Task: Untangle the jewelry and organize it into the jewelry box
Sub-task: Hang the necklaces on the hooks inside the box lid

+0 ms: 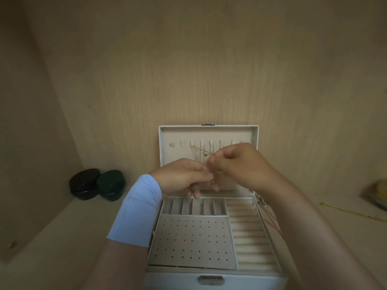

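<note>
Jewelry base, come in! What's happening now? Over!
Left hand, right hand pinching gold chain together, over open jewelry box. Chain's far end at the lid hooks. Nothing blocking.

Left grip [184, 176]: fingertips pinched together, meeting the right's, above the box's back row of slots; light blue sleeve [138, 208] on the forearm.
Right grip [240, 164]: pinches the thin gold chain [201, 150] in front of the lid.
Thin gold chain: runs up-left to the lid's hooks.
Jewelry box [167, 279]: white, open, lid upright, on the shelf [62, 237].
Left of box: black case [84, 182] touching green case [111, 185].
Right of box: red cords [272, 223]; farther off, a gold strand [351, 212].
</note>
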Demonstrator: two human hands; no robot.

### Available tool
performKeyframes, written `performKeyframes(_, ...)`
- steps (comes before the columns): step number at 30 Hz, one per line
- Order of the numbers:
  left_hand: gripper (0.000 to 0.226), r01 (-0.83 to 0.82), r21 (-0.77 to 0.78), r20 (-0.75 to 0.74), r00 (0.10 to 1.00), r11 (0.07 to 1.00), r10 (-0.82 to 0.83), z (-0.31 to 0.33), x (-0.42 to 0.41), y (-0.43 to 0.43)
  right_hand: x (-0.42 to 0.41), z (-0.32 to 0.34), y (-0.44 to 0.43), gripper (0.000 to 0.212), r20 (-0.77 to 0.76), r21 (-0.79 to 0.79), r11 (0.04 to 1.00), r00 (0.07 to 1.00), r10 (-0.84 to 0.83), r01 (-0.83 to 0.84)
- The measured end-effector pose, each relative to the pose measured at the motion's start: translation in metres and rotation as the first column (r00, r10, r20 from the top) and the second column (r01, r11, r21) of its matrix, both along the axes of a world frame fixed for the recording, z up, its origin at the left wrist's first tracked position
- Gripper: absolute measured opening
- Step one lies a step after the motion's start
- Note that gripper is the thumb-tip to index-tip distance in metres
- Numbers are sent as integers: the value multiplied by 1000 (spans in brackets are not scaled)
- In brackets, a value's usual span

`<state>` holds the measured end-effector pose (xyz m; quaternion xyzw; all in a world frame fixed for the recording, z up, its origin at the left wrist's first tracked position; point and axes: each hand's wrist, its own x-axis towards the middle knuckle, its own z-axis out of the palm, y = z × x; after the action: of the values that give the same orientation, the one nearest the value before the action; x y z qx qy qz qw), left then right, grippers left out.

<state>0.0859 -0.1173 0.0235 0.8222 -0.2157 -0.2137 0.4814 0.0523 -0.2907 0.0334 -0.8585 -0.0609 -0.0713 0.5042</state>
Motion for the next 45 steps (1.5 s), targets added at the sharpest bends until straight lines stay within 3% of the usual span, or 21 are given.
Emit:
performKeyframes(4,12,-8,73,67,998,997,3,1,2,6,3,-4,-7,18,22,-130,989,998,-64,66)
performKeyframes(9,19,-261,176,327,925,949,194,8,5,19,3,-4,1,19,18,-85,996,1000,-24,25)
performKeyframes(12,26,-367,320,458,867,873,196,13,4,22,6,-2,6,20,45,-71,997,998,-33,36)
performKeyframes(19,41,-361,472,473,874,804,114,4,7,17,24,17,19,16,118,-31,996,990,-79,83)
performKeyframes(24,34,-358,531,469,879,768,85,-2,8,14,42,24,31,18,173,-128,987,982,-76,99)
performKeyframes(31,29,-329,481,417,901,812,118,0,11,22,53,12,37,15,189,-217,973,981,-33,75)
performKeyframes(40,19,-330,443,402,904,834,144,1,9,23,47,-14,40,8,110,-496,868,993,50,11)
performKeyframes(45,25,-327,440,412,901,837,136,1,11,24,39,-3,25,6,203,-507,853,979,-22,124)
